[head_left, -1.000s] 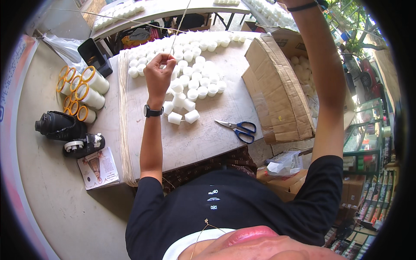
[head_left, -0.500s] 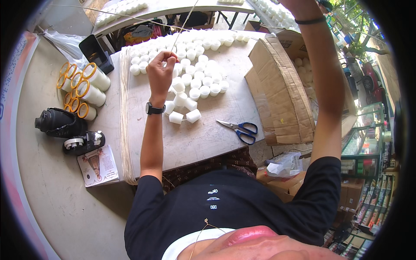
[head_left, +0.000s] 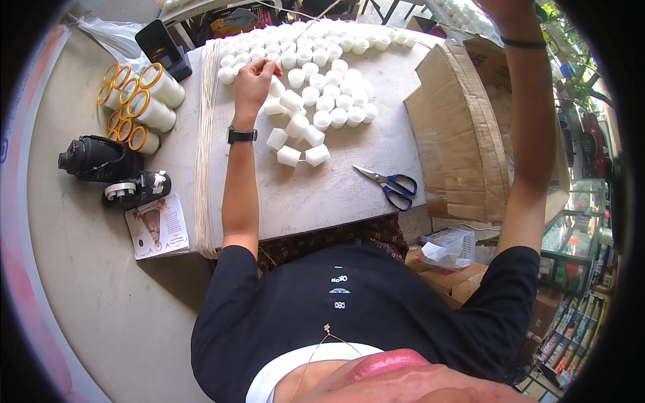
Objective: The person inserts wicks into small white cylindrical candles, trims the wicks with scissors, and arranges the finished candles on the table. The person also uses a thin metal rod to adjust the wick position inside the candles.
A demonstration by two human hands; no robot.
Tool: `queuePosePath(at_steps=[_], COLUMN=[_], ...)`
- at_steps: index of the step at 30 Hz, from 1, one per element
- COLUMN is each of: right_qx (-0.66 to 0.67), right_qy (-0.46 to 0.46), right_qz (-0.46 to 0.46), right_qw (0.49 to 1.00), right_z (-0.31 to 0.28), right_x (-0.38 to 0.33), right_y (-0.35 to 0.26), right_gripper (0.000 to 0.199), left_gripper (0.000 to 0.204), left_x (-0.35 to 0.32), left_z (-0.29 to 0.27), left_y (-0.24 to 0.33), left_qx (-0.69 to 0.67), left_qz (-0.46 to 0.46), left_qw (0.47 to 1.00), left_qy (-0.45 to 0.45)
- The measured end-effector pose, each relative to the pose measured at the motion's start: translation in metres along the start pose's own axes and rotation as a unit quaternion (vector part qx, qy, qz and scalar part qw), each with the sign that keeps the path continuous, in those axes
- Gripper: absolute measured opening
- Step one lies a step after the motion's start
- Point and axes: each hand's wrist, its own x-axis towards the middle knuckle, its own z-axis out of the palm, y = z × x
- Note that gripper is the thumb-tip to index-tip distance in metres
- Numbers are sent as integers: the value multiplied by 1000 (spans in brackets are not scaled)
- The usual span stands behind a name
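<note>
My left hand [head_left: 255,80] pinches a thin white string [head_left: 306,30] just above the left edge of a heap of small white cylinders [head_left: 326,101] on the grey table [head_left: 322,201]. The string runs up and to the right, out of the top of the picture. I wear a black watch on that wrist. My right arm is raised high at the right. Only the base of my right hand [head_left: 504,10] shows at the top edge, above a black wristband, and its fingers are cut off.
A bundle of long white strings [head_left: 205,134] lies along the table's left edge. Blue-handled scissors [head_left: 390,187] lie near an open cardboard box [head_left: 457,134]. Yellow-rimmed white tubes [head_left: 144,101], a black flask [head_left: 101,158], a tape dispenser [head_left: 138,188] and a booklet [head_left: 158,225] sit at the left.
My left hand, still pinching the string, has shifted a little farther away and leftward over the white cylinders. My right arm stays raised.
</note>
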Motion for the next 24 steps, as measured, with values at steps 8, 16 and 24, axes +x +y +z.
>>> queuePosePath(at_steps=[8,16,24], right_qx=[-163,-193,-210], right_qy=[61,98,64], right_qz=[137,209,250], right_qw=[975,954,943], right_z=[56,109,98], right_x=[-20,-52,-87], right_y=[2,-1,9], right_gripper=[40,38,33], left_gripper=[29,56,61], left_x=[16,60,49], left_z=[-22,29,41], left_y=[-31,-8,-7], left_qx=[-2,457,469], left_qz=[-91,-134,-113], left_qw=[985,835,840], left_qy=[-149,-275,-249])
